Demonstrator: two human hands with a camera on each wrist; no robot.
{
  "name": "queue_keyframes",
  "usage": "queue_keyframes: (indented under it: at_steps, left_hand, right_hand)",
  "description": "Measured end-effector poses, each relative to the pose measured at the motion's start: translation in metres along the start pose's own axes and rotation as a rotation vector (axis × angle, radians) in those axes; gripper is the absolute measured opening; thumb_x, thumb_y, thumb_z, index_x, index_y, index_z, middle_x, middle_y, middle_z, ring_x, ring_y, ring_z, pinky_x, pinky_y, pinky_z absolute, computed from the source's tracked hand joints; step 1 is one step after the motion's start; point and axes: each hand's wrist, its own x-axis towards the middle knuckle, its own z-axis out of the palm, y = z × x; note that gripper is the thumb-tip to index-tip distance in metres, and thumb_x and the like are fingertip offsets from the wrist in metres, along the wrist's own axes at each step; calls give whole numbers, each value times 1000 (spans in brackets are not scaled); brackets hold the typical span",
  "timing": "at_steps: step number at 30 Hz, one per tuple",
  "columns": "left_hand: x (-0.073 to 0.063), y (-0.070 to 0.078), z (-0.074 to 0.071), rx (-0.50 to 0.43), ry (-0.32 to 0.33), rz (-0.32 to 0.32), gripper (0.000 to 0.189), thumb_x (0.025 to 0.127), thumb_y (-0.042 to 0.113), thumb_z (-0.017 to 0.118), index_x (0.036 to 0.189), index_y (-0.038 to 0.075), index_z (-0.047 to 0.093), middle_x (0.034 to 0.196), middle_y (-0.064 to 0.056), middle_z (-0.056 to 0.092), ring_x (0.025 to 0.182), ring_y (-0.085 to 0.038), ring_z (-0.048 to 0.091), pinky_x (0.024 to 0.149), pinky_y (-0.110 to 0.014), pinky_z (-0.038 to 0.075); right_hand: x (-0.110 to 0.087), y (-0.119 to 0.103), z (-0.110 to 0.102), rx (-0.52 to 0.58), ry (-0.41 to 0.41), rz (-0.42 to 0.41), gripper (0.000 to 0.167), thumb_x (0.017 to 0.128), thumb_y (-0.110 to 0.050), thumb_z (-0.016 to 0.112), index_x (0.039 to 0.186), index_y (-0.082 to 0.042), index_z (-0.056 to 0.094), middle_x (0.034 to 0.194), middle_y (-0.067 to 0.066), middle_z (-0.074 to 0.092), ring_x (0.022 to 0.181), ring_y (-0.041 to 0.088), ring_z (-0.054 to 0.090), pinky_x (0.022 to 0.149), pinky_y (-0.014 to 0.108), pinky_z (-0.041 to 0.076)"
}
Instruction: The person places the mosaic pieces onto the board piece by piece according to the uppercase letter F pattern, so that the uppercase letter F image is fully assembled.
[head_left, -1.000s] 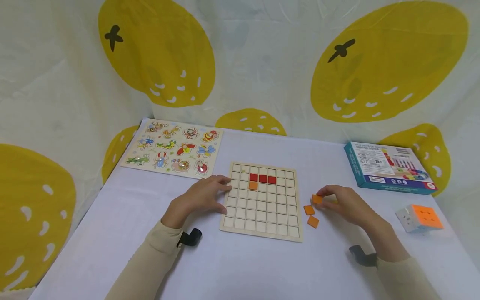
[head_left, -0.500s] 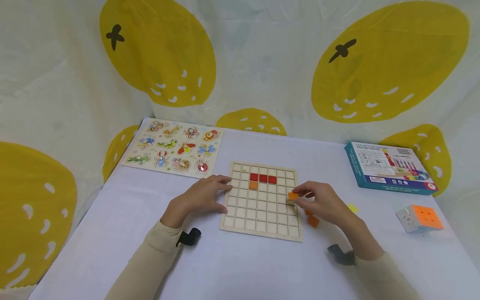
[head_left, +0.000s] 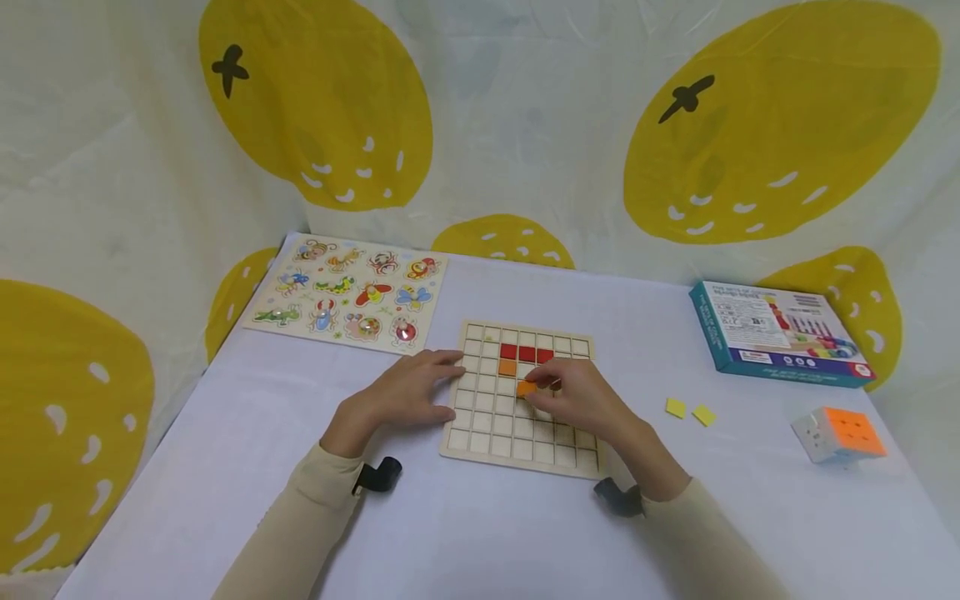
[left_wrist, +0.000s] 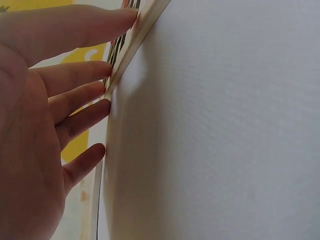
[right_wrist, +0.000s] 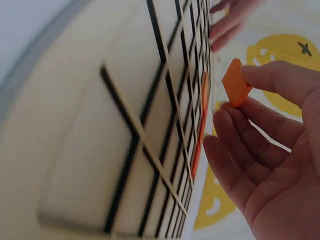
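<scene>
A wooden grid board (head_left: pixel 480 446) lies on the white table. Three red tiles (head_left: pixel 508 352) sit in a row of its cells, and one orange tile (head_left: pixel 507 367) fills the cell below the leftmost. My right hand (head_left: pixel 581 398) is over the board. Between its thumb and fingers it pinches another orange tile (right_wrist: pixel 235 82), just above the cells and apart from them in the right wrist view. My left hand (head_left: pixel 405 390) rests against the board's left edge, thumb and fingers extended to touch it (left_wrist: pixel 35 120). My right forearm hides the table beside the board's right edge.
Two yellow tiles (head_left: pixel 676 407) lie right of the board. Behind them are a teal-edged game box (head_left: pixel 780 333) and, nearer, a puzzle cube (head_left: pixel 843 435). An insect peg puzzle (head_left: pixel 348 292) lies at the back left. A lemon-print curtain (head_left: pixel 525 125) hangs behind the table.
My right hand has carried the orange tile leftward from the table beside the board to over its middle. Two yellow tiles have come into sight. My left hand has not moved.
</scene>
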Motion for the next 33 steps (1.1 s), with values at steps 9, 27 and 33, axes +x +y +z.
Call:
queue_keyframes:
  at_steps: [9,27,33]
  left_hand:
    - [2,-3,1,7,-5,3,67,87,36,77,147,14,57,163,-4,43,150,-30,42,120,-53,37]
    - [2,-2,0,14,-9,0,65,86,36,79,144,15,59,162,-4,44,149,-29,43,119,-53,39]
    - [2,-2,0,3,-1,-1,65,86,36,80,144,15,60,162,-3,45,149,-30,43,119,-54,38]
  right_hand:
    - [16,-9,21,-52,19,19,27,86,-22,80,110,-10,78,103,3,78,89,17,62,83,33,54]
    - [26,-14,27,-95,8,96,28,83,-20,84,109,-10,79,103,2,76,89,16,61,85,33,55]
    - [28,-18,26,-80,12,113,17,81,-18,85,96,-13,78,93,-1,74,85,14,61,82,32,55]
